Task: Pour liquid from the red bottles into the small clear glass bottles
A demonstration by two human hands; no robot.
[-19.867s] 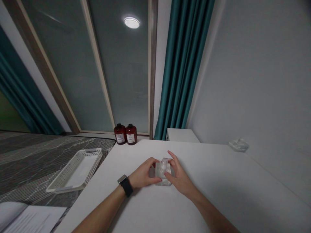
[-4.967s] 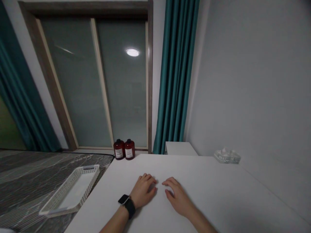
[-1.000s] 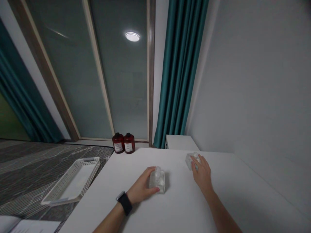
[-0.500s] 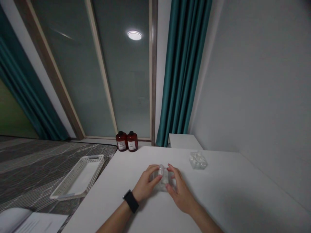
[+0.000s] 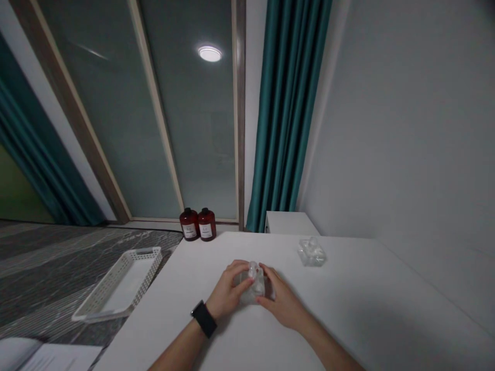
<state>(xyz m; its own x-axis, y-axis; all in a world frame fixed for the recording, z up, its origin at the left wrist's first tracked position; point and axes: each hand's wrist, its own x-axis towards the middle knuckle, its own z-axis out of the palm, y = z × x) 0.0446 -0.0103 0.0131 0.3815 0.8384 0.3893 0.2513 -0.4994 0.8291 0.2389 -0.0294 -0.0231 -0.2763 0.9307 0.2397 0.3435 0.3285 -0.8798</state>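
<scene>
On the white table, between my two hands, sits a clear plastic bag (image 5: 252, 287), crumpled and see-through, with a rounded knot-like bulge at its top. My left hand (image 5: 224, 294), with a black watch (image 5: 204, 318) on its wrist, grips the bag from the left, thumb and fingers curled at the bulge. From the right, the thumb and fingers of my right hand (image 5: 284, 305) close on the bag's side. What lies inside the bag is too unclear to name. A similar clear plastic bag (image 5: 311, 252) rests farther back to the right, untouched.
Two dark red bottles (image 5: 197, 225) with white labels stand at the table's far left corner. Left of the white table (image 5: 348, 309), a white perforated basket (image 5: 119, 283) and an open book (image 5: 58, 357) lie on a grey patterned surface. A white cabinet (image 5: 292, 222) stands behind.
My right hand has moved left and its fingers have closed in on the bag. My left hand keeps its grip. The whole view has shifted slightly.
</scene>
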